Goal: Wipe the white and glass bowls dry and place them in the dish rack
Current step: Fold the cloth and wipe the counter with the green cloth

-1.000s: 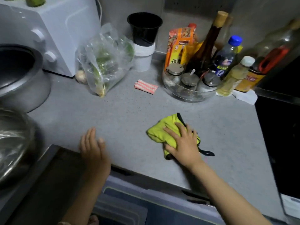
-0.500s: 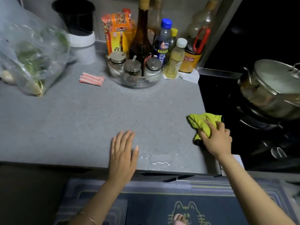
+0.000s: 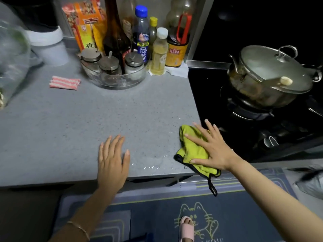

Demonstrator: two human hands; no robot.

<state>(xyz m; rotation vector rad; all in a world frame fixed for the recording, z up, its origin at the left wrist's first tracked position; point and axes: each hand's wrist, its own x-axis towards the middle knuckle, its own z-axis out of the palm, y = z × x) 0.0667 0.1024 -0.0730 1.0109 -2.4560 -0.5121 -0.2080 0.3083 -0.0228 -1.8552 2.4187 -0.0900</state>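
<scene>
A yellow-green cloth with black trim lies at the front right corner of the grey counter, its black loop hanging over the edge. My right hand presses flat on the cloth with fingers spread. My left hand rests flat on the counter near the front edge, holding nothing. Water drops glisten on the counter between the two hands. No white bowl, glass bowl for drying or dish rack is in view.
A glass tray of lidded seasoning jars stands at the back with bottles behind it. A pink striped cloth lies left of it. A lidded steel pot sits on the black stove at right. A plastic bag is at far left.
My right hand went from gripping the bunched cloth to pressing it flat, nearer the counter's front corner. The view closed in on the counter; earlier it swung right from the sink side.
</scene>
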